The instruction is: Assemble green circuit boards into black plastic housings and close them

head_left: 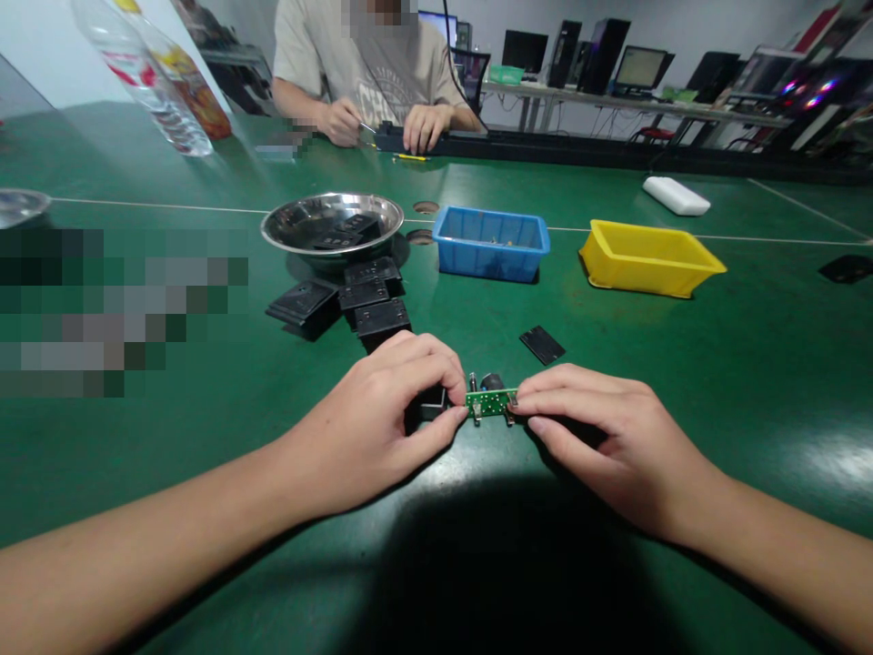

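Green circuit board (pixel 489 403): left hand (pixel 382 409) and right hand (pixel 627 428) pinch opposite ends; light, even pressure best spares the metal tabs (pixel 477 414).

The green table (pixel 682 364) bears a metal bowl (pixel 293 227), black cases (pixel 382 318), a blue bin (pixel 484 261) and a yellow bin (pixel 641 271).

The circuit board (pixel 492 402) is green with pale dots, the small plate (pixel 542 345) black

Behind the circuit board (pixel 491 404), from left to right: bowl (pixel 296 229), middle bin (pixel 487 262), rightmost bin (pixel 637 273).
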The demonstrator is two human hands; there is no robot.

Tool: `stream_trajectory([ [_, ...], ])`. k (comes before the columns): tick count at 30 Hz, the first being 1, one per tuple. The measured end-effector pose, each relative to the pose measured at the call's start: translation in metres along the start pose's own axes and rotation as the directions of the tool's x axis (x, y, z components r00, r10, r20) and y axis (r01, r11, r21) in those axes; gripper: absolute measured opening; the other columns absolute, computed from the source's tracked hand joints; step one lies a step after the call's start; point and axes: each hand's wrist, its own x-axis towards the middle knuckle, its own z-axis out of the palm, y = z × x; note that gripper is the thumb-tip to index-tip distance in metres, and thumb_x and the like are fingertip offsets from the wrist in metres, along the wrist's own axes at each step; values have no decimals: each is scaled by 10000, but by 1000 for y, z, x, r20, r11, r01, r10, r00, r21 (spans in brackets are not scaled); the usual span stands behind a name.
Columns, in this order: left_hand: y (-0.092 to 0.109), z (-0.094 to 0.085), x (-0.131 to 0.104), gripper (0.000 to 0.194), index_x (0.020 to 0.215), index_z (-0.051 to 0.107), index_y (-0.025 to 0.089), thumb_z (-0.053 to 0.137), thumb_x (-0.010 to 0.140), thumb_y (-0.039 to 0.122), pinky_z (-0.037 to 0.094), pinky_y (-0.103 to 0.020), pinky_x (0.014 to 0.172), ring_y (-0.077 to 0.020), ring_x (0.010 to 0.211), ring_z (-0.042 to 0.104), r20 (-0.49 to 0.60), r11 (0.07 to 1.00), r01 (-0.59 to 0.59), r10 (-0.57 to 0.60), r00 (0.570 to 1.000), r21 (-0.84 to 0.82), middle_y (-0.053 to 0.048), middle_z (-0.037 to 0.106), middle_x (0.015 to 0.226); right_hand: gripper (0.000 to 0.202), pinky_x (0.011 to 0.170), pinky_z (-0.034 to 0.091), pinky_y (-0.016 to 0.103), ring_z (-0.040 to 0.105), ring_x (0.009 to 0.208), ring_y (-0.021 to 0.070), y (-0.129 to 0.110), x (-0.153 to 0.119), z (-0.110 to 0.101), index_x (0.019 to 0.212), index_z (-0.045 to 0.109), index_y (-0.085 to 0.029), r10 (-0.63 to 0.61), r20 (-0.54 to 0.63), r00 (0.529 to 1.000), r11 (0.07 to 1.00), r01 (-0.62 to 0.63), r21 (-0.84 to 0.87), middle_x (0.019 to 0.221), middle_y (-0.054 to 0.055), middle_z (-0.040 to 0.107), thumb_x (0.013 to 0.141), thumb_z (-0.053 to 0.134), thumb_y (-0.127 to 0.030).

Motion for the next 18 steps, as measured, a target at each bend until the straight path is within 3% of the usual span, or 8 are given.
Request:
stream_trajectory([
  [4, 2, -1, -1, 84, 979, 585, 193, 557, 899, 196, 444, -319, 887, -194, 1000, 564, -4, 1000, 27, -27, 1000, -14, -52, 627, 1051, 210, 859, 538, 208, 715, 922, 133, 0, 0, 0, 976, 769, -161, 17, -8, 1000, 1000, -17, -11, 998, 50, 769, 897, 607, -53],
  [11, 3, -1, -4, 480, 1188, 503, 189, 508, 720, 82, 473, -331, 926, -213, 1057, 558, -39, 998, 49, -50, 998, -24, -69, 574, 1165, 245, 868, 525, 229, 702, 938, 142, 1, 0, -2, 963, 760, -171, 128, -66, 990, 991, -130, -37, 1003, 35, 763, 899, 561, -43],
  [14, 2, 1, -4, 472, 1214, 499, 193, 541, 749, 118, 497, -323, 874, -211, 989, 600, -75, 994, 105, -106, 992, -23, -61, 611, 1123, 234, 873, 517, 260, 689, 947, 155, 1, -1, -3, 950, 752, -194, 197, -101, 975, 979, -202, -41, 1008, 22, 754, 899, 562, -68],
  [18, 3, 2, -1, 426, 1224, 541, 193, 628, 810, 245, 515, -323, 845, -217, 961, 646, -97, 987, 158, -158, 983, -6, -57, 663, 1108, 206, 705, 512, 277, 656, 785, 156, 0, -2, -3, 1009, 703, -213, 320, -147, 936, 944, -327, -28, 931, 2, 724, 848, 627, -110],
])
